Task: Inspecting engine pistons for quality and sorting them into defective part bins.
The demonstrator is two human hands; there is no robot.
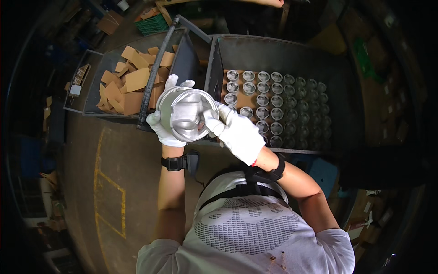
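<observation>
A shiny metal piston (186, 108) is raised in front of me, its hollow underside turned up toward the view. White-gloved, my left hand (167, 133) wraps round its outer left side, with the thumb and fingertips showing at the rim. My right hand (241, 138), also in a white glove, grips the piston's right edge, with one finger reaching into the hollow. The rest of the right fingers are partly hidden behind the rim. Beyond my right hand, several similar pistons (277, 101) stand in rows on brown cardboard (247, 99) inside a large dark bin.
The dark metal bin (292, 43) is ahead on the right. To the left, a grey cart (180, 48) with a metal bar (157, 64) holds torn cardboard pieces (137, 79). A green crate (150, 25) sits behind it. Yellow lines (112, 180) mark the floor.
</observation>
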